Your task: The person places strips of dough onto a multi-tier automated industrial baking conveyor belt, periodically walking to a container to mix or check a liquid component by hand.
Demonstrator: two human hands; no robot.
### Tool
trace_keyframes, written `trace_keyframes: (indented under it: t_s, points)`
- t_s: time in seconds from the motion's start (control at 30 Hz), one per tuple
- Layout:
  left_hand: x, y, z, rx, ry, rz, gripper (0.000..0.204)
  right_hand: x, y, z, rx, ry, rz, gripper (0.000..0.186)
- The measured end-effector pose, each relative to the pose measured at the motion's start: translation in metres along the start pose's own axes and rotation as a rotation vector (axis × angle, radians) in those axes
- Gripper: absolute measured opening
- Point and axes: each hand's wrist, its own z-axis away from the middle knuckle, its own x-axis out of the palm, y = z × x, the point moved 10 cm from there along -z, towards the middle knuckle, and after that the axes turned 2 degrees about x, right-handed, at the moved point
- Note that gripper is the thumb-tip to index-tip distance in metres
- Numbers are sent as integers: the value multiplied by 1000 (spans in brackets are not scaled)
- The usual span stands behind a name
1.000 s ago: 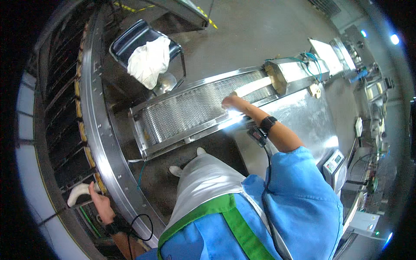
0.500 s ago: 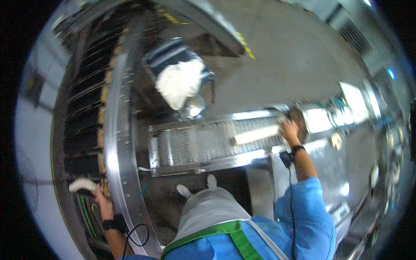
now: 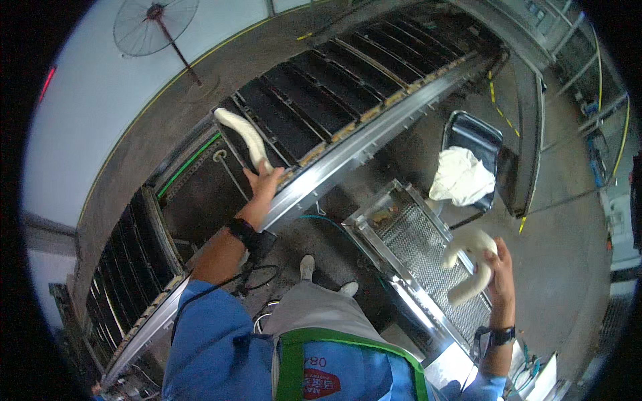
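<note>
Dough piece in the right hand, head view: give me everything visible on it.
The dough piece is a pale off-white, smooth, soft-looking roll, bent into a hook: its upper end curls over leftward, its lower end hangs down-left. The right hand holds it at mid-length, fingers wrapped round from the right. It hangs above the perforated metal tray, seemingly not touching it. No tears or marks show.

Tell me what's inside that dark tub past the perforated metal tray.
A crumpled white lump, like cloth or dough, lies in the dark tub, covering its lower half. The upper half shows bare dark bottom. Whatever lies beneath the lump is hidden.
</note>
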Motion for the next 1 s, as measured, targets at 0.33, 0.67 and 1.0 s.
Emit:
trace_keyframes:
  t_s: [0.33,0.67,1.0]
  points:
    - [8,-9,-2,72,-33,55,63,313,-146,-143,-286,-533,-176,23]
    - [16,-20,-9,131,-13,78,55,316,-32,-211,-138,-530,86,42]
    - [58,-60,-72,8,-201,594,75,-3,189,-58,253,224,55,28]
